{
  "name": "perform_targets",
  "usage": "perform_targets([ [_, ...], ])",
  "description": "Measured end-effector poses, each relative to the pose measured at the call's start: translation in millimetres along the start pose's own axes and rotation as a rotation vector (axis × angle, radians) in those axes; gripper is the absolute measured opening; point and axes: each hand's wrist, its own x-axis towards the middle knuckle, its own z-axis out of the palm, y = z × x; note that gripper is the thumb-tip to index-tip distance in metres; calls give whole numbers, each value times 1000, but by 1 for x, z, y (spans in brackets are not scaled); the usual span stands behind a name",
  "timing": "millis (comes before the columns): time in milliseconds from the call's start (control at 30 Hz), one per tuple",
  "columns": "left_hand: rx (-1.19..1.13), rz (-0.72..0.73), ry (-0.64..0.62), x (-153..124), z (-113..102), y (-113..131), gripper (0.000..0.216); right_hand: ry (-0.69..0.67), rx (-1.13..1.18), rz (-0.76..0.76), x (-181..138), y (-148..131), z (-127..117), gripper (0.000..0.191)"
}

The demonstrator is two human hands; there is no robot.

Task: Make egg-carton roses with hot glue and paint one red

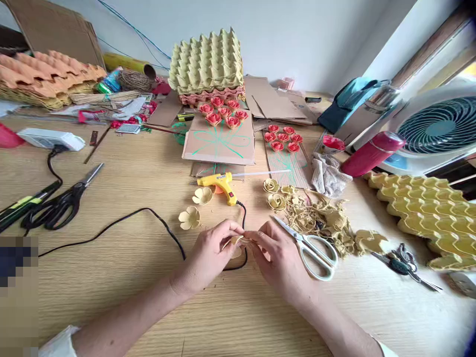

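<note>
The item under inspection, a pale yellow petal piece [235, 240], was found in the lower centre of the frame, between the fingertips of both hands. The left hand [211, 248] gripped its left side between thumb and fingers; the right hand [278, 258], fingers bent, pinched its right end. Neither hand was nearer, both being in contact. The piece lay to the upper right of the left hand and to the upper left of the right hand. Its visible part ran roughly crosswise; fingers covered much of it, so the long axis could not be confirmed.

Just right of the right hand, white-handled scissors [303, 239] lay on the tabletop [156, 312], blades toward the upper left. Two loose petal flowers [190, 218] lay above the left hand, near a yellow glue gun [222, 185] at the centre. Yellow trimmings [336, 218] were heaped right of centre. Red flowers [224, 112] rested on cardboard [201, 151] in the upper centre.
</note>
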Motion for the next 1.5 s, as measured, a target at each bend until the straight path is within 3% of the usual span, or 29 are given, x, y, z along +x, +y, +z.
perform_targets([
  [467,-205,-67,-19,2,4,0,4,8,-42,-24,0,-1,2,24],
  [733,-122,-12,12,2,6,-1,6,17,32,22,1,0,1,24],
  [1067,-206,-94,10,0,8,0,3,4,40,28,0,0,3,28],
  [1500,-122,-54,57,-2,10,-2,5,-22,-3,16,0,2,1,25],
])
